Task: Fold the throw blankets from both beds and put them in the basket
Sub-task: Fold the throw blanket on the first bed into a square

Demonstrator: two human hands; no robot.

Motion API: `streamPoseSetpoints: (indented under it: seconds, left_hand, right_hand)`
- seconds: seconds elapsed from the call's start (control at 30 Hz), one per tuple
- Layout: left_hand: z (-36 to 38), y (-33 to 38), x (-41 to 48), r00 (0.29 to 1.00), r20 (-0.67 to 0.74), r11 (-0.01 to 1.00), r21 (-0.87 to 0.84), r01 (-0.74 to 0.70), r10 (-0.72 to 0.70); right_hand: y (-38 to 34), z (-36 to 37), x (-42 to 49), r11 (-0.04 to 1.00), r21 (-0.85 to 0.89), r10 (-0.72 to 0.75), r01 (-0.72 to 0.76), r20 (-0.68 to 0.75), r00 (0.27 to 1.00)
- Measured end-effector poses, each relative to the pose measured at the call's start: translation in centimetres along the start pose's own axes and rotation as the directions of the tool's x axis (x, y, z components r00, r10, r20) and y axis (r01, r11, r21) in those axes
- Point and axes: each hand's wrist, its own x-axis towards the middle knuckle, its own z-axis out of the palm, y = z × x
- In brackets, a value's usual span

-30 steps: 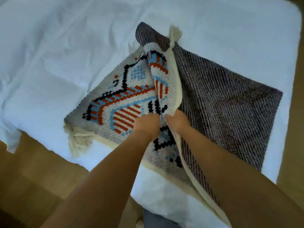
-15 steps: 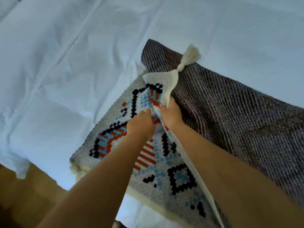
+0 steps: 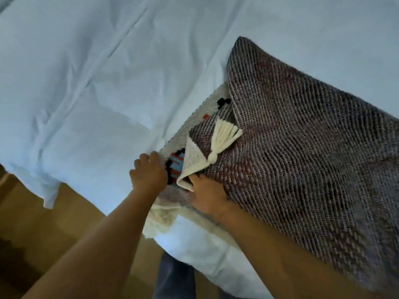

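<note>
Where the cloth lies: woven dark grey-and-maroon throw blanket (image 3: 302,158) on a pale white bed sheet (image 3: 108,83), at the bed's near edge, folded over itself with the dark reverse on top.
Long axis: slants from the hands at lower centre toward the right and runs out past the picture's right side; the far corner points up the bed.
Patterned face (image 3: 172,167): white weave with black, red and blue blocks, showing only as a narrow strip along the left edge, under the dark layer.
Corner flap (image 3: 193,160): cream-bordered, turned back over the dark side; its cream yarn tassel (image 3: 224,137) points up and right.
Left hand (image 3: 149,173): fingers curled round the blanket's left edge, where it meets the sheet.
Right hand (image 3: 207,197): back up, resting on the dark layer; fingertips hidden under the flap, so its grip cannot be told.
Fringe (image 3: 159,221): cream, hanging over the bed's edge below the hands.
Wooden floor (image 3: 64,212): brown, beside the bed.
</note>
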Motion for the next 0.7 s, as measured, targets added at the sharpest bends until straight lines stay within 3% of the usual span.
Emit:
streamPoseSetpoints:
  seconds: [0.07,0.13,0.17,0.2,0.23,0.27,0.3,0.37,0.4,0.47,0.57,0.7]
  left_hand:
    - [0.2,-1.8,0.2,0.998,0.053,0.998,-0.053,0.018,-0.016]
    - [0.3,-2.7,0.7,0.984,0.179,0.990,-0.137,0.038,-0.013]
    - [0.4,-2.9,0.8,0.972,0.234,0.986,-0.165,0.024,0.016]
    - [0.5,-3.2,0.8,0.962,0.266,0.981,-0.194,-0.006,0.058]
    - [0.5,-3.6,0.7,0.958,0.269,0.972,-0.230,-0.039,0.102]
    - [0.4,-4.0,0.5,0.958,0.252,0.959,-0.274,-0.067,0.139]
    - [0.3,-4.6,0.3,0.963,0.218,0.945,-0.315,-0.085,0.160]
    - [-0.2,-5.9,0.0,0.975,0.148,0.917,-0.386,-0.099,0.168]
    - [-0.5,-6.7,-0.1,0.977,0.131,0.905,-0.413,-0.101,0.168]
    - [-0.8,-8.5,0.0,0.976,0.144,0.896,-0.436,-0.088,0.166]
    - [-0.5,-11.6,-0.2,0.979,0.180,0.904,-0.428,-0.011,0.097]
    - [0.7,-13.6,-1.2,0.948,0.318,0.845,-0.510,0.163,0.009]
  right_hand:
    - [-0.3,0.5,0.9,0.986,0.132,0.110,-0.104,-0.035,0.993]
    - [-1.3,0.4,2.0,0.892,0.414,0.230,-0.181,-0.072,0.971]
    - [-1.9,0.1,2.6,0.777,0.605,0.290,-0.176,-0.094,0.952]
    - [-2.7,-0.3,3.0,0.591,0.793,0.366,-0.147,-0.102,0.925]
    - [-3.5,-0.7,3.6,0.365,0.925,0.457,-0.104,-0.080,0.886]
    - [-3.8,-1.0,4.1,0.209,0.975,0.554,-0.075,-0.054,0.831]
    - [-4.2,-1.4,4.6,0.211,0.973,0.631,-0.090,-0.065,0.773]
    - [-4.9,-1.4,4.8,0.560,0.795,0.631,-0.231,-0.229,0.741]
    - [-5.5,-1.2,4.6,0.751,0.603,0.539,-0.270,-0.323,0.778]
    - [-7.0,-0.3,3.7,0.953,0.230,0.274,-0.198,-0.368,0.889]
    - [-8.8,2.7,2.4,0.993,-0.115,-0.006,-0.011,-0.150,0.989]
    - [-9.7,5.7,1.4,0.971,-0.233,0.028,-0.046,-0.080,0.996]
